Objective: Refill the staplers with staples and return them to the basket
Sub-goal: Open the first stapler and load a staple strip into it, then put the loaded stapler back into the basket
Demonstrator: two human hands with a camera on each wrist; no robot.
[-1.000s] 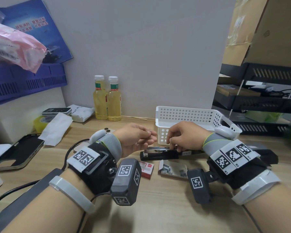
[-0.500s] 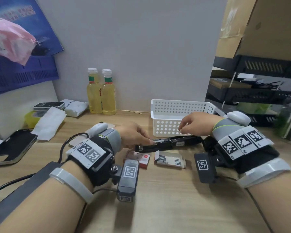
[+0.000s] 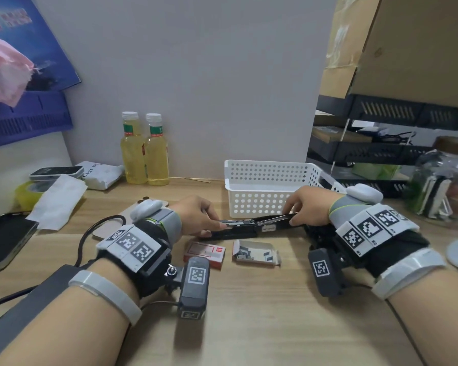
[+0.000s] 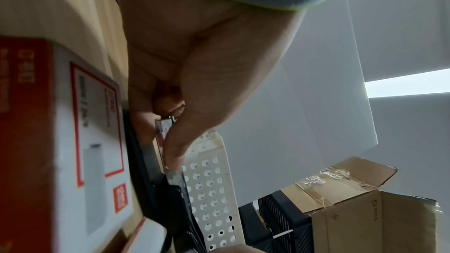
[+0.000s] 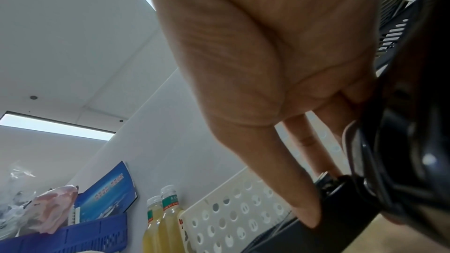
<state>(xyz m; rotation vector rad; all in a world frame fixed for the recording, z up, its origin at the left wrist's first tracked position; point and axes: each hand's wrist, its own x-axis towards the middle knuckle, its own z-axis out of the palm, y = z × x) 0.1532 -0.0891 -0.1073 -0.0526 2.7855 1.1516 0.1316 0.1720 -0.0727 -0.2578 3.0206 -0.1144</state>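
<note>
A black stapler [image 3: 245, 231] lies opened flat on the desk in front of the white perforated basket [image 3: 265, 204]. My left hand [image 3: 220, 224] pinches the front end of its metal magazine [image 4: 174, 175] between thumb and fingers; whether a staple strip sits under them is hidden. At the right end, my right hand [image 3: 292, 217] grips the swung-back lid [image 5: 314, 236], thumb on top. In front of the stapler lie a red staple box [image 3: 205, 253] and an open tray of loose staple strips [image 3: 257, 254]. The basket looks empty.
Two yellow bottles [image 3: 144, 151] stand at the wall left of the basket. A phone [image 3: 3, 240], tissue and tape lie far left. A glass jar [image 3: 444, 186] and black shelves [image 3: 381, 154] stand at the right. A black object [image 3: 319, 231] sits under my right wrist.
My left hand came down from mid-air to the magazine's front end. My right hand slid right from the stapler's middle to the lid's end, and the lid now lies swung back.
</note>
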